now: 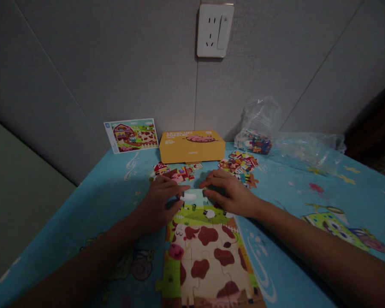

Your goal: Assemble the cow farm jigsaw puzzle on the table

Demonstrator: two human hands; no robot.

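Note:
A partly joined jigsaw puzzle (pixel 208 256) with a large spotted cow lies flat in front of me. At its far end is a pale blue sky puzzle piece (pixel 193 196) with a white cloud. My left hand (pixel 162 201) grips this piece at its left side, with the index finger along its far edge and the thumb lower down. My right hand (pixel 229 192) holds its far right corner with curled fingers and thumb. Whether the piece is locked into the sheep row below cannot be made out. Loose puzzle pieces lie just beyond both hands.
A yellow puzzle box (pixel 192 147) stands against the wall. Left of it leans a picture card (pixel 133 136) of a farm. Loose pieces (pixel 240 164) lie to the right, near a clear bag (pixel 255 132) of more pieces and crumpled plastic (pixel 311 147). A blue patterned cloth (pixel 115 201) covers the table.

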